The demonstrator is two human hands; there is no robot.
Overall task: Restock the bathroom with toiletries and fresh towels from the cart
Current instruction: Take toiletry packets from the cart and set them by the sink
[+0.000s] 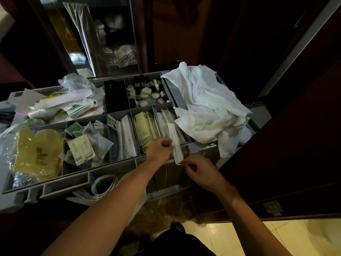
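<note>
Since my left hand (160,149) and right hand (200,171) only fingertip-pinch the slim white paper-wrapped packet (176,145), hovering at 4 o'clock over the grey plastic cart tray (110,169), it could easily slip floorwards.

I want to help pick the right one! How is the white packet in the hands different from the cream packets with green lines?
The white packet is pinched by the left hand and right hand; the cream packets stand filed in a grey tray compartment. The white packet is mostly plain and narrow; the cream packets are wider, with green stripes. Both are long and flat.
</note>
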